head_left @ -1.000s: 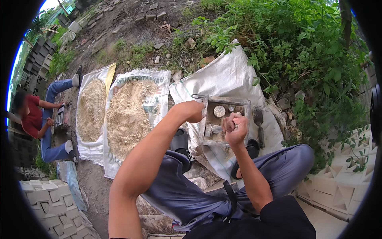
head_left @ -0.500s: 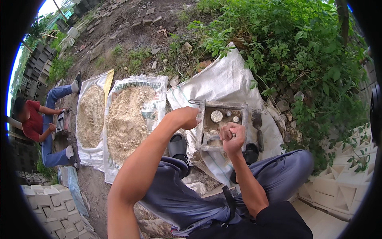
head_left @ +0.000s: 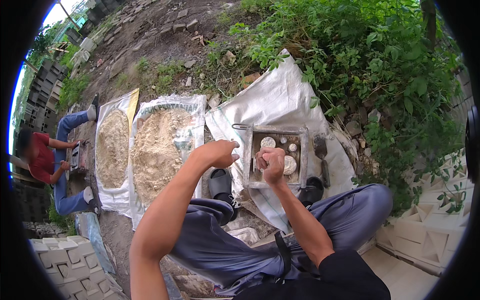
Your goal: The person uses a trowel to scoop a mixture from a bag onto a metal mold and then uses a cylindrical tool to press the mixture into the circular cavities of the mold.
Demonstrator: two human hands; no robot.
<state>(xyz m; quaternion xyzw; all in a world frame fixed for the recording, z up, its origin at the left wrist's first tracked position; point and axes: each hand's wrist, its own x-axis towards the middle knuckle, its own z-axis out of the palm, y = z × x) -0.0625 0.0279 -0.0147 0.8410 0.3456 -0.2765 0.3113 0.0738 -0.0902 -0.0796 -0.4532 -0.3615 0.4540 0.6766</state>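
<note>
A square, dusty box-like mould [head_left: 303, 160] lies on a white woven sack in front of me. Round pale pieces sit inside it: a large disc [head_left: 289, 165], a medium disc [head_left: 268, 142] and two smaller ones. Over the lower left part of the mould, my right hand [head_left: 271, 165] is closed in a fist; whatever it grips is hidden by the fingers. My left hand [head_left: 222, 152] hovers just left of the mould's side, thumb and fingers apart, with nothing visible in it. A wire loop handle [head_left: 240, 126] sticks out at the mould's far left corner.
A trowel [head_left: 323, 160] lies right of the mould. Sacks bearing heaps of pale powder [head_left: 157, 145] spread to the left. Beyond them, a person in a red shirt [head_left: 40, 156] holds another mould. Green plants [head_left: 360, 65] grow at far right; pale patterned blocks [head_left: 420, 220] stand at right.
My right fist has moved left across the mould, uncovering the large disc. My left hand has come away from the mould's left side. The view has shifted slightly.
</note>
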